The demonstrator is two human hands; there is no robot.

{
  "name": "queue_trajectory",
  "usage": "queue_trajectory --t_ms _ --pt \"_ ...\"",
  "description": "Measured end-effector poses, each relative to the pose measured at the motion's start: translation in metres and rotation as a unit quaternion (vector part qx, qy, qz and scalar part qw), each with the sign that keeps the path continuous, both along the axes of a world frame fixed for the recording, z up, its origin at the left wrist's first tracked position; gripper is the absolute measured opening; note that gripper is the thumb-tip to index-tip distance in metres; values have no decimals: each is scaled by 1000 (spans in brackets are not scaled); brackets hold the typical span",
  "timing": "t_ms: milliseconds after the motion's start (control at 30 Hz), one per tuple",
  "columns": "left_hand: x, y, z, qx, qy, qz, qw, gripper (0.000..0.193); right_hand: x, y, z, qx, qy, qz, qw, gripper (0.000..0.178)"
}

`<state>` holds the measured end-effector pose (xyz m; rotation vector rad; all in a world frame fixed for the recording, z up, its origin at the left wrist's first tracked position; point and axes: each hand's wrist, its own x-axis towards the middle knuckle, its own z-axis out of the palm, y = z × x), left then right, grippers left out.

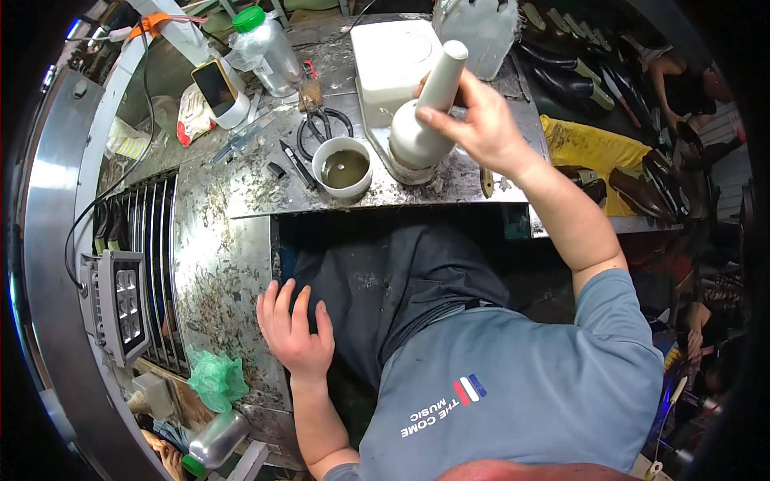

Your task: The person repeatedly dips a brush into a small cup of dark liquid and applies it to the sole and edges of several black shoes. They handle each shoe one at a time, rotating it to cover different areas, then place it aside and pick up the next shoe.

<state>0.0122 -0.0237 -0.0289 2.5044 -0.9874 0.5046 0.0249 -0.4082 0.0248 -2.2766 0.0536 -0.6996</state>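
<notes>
My right hand point(489, 120) is closed around a white bottle-shaped pot point(421, 132) with a thick, tapering upper part, thumb across its front. The pot stands near the front of the metal bench, tilted slightly; whether its upper part is separate from the round body, I cannot tell. Just left of it is a white cup point(353, 191) with murky liquid inside. Dark-handled scissors point(321, 132) lie behind the cup, and a black pen-like tool point(298, 166) beside it. Fingers spread and holding nothing, my left hand point(298, 337) is at the bench's left wing, beside my lap.
Behind the pot sits a white box point(393, 56). A green-capped clear bottle point(273, 60) and a phone point(213, 86) stand at the back left. Several shoes point(642, 188) fill the right side. On the left are a square lamp point(127, 305) and a crumpled green bag point(216, 381).
</notes>
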Motion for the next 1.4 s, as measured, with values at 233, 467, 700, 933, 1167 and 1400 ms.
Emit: queue_trajectory --t_ms 233,467,700,933,1167,1400 --pt "23 -37 20 -22 -16 -51 998 26 -2 15 -27 -52 85 -60 993 38" --pt "58 -89 42 -81 7 -112 990 27 3 18 -40 -47 12 -72 996 55" --pt "144 -183 58 -79 87 -159 980 61 -11 -23 -46 225 -120 22 967 40" --pt "222 -250 59 106 152 -222 957 118 9 -77 -97 2 111 -31 993 94" --pt "204 -262 53 74 266 -184 943 124 35 -75 -97 -25 131 -19 991 103" --pt "233 -281 64 11 284 -172 943 98 58 -88 -59 -14 109 -56 992 73"
